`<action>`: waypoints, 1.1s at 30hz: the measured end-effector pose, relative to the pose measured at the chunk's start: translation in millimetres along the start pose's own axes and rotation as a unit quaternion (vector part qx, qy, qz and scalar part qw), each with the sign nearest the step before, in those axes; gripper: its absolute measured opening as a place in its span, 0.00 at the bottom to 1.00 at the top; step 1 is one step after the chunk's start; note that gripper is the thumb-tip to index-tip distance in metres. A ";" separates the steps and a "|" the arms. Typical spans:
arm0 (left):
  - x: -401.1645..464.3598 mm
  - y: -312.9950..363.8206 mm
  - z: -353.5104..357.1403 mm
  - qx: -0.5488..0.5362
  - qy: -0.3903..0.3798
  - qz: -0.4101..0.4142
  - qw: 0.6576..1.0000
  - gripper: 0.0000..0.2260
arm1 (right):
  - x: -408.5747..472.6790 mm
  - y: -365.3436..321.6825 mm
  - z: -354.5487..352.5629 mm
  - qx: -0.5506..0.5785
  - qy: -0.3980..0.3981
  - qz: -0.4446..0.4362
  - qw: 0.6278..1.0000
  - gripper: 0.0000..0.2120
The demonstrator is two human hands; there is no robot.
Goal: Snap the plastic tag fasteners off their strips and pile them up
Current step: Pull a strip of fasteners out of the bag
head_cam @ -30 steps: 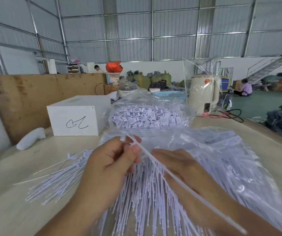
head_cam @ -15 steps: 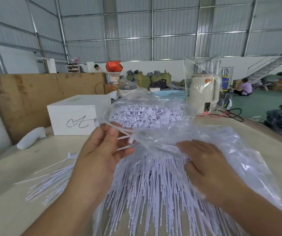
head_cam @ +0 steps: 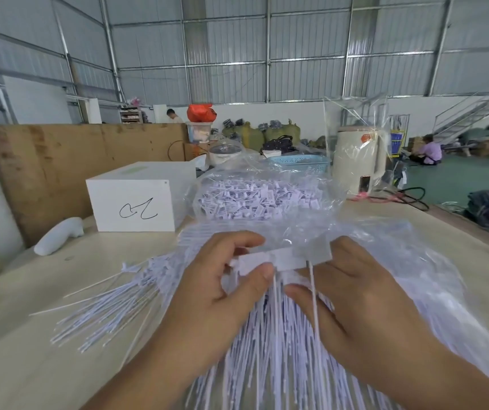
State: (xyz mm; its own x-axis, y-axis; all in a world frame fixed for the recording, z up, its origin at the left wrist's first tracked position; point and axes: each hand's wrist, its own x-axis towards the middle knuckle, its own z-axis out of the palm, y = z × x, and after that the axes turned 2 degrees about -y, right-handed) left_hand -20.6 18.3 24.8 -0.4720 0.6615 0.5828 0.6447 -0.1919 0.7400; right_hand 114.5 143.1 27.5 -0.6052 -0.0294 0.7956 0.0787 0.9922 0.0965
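- Both hands have closed in since the earlier frame: left hand (head_cam: 222, 294) and right hand (head_cam: 352, 294) now pinch one strip (head_cam: 281, 258) between them, above the loose fasteners (head_cam: 270, 350).
- Right-hand grip looks like a pinch; motion blur, not certain.
- Snapped heads pile up in the bag (head_cam: 267, 199) behind.
- Risk: uneven twist bends stems, or pieces scatter across the table (head_cam: 45, 365).
- Risk: plastic film (head_cam: 414, 261) snags under the right hand.
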 end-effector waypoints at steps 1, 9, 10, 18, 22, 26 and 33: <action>0.1 1.1 0.7 -0.059 -0.002 -0.027 0.998 0.17 | -1.2 -2.6 -0.3 0.045 0.012 0.023 0.999 0.11; 0.0 9.4 2.1 -0.354 -0.085 -0.225 0.904 0.21 | 1.4 -35.0 -0.2 0.460 0.051 0.241 0.853 0.09; -0.3 10.1 -0.1 -0.360 -0.105 -0.224 0.900 0.17 | 1.8 -38.0 0.2 0.475 0.049 0.238 0.846 0.06; 20.9 -1.1 -36.6 -0.340 0.075 -0.171 0.922 0.09 | -2.9 -25.2 3.0 0.392 -0.178 0.283 0.857 0.14; 24.5 -7.9 -51.7 -0.320 0.142 -0.164 0.922 0.13 | -2.5 -20.4 1.8 0.202 -0.247 0.277 0.907 0.13; 22.0 -10.0 -48.5 -0.058 0.168 -0.145 0.973 0.11 | 0.4 -13.2 -5.3 0.112 -0.215 0.297 0.924 0.06; 3.1 15.8 -18.4 0.019 0.094 -0.030 0.995 0.17 | -2.7 -10.0 -1.8 0.234 -0.112 0.309 0.915 0.09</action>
State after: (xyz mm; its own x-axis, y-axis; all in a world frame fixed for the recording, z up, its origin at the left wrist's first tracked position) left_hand -22.9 4.0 44.6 -0.6116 0.5229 0.5937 0.6334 -0.1261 0.7635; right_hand 116.8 133.0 25.4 -0.7108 0.5292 0.4634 0.1454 0.7551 -0.6393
